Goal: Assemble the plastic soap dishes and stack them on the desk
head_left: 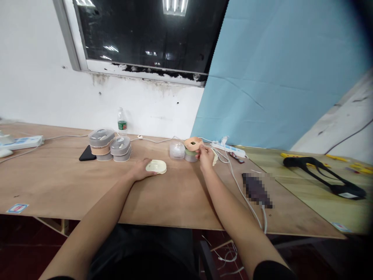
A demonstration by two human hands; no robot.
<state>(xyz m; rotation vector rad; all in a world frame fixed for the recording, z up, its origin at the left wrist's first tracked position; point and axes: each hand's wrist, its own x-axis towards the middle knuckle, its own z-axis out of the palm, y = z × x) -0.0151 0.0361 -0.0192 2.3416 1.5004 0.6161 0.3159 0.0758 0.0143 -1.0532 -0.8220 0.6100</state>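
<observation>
My left hand (pixel 140 170) is closed on the left end of a shallow cream oval dish (pixel 157 166), which rests on the wooden table, its thumb along the near edge. My right hand (pixel 206 157) grips the right side of an orange oval insert (pixel 192 143) with a dark opening in its middle. The insert is over a stack of green and grey bowl-like pieces (pixel 190 156); whether it touches them I cannot tell. Left of that stack are clear plastic covers (pixel 176 150). A cream piece (pixel 215 157) shows partly behind my right hand.
Lidded grey and orange boxes (pixel 101 140) and a smaller lidded grey box (pixel 121 147) stand left, beside a black phone (pixel 87 154). Behind them is a bottle (pixel 122 122). A power strip (pixel 229 148), white cables (pixel 237 182) and a blurred dark item (pixel 257 190) lie right.
</observation>
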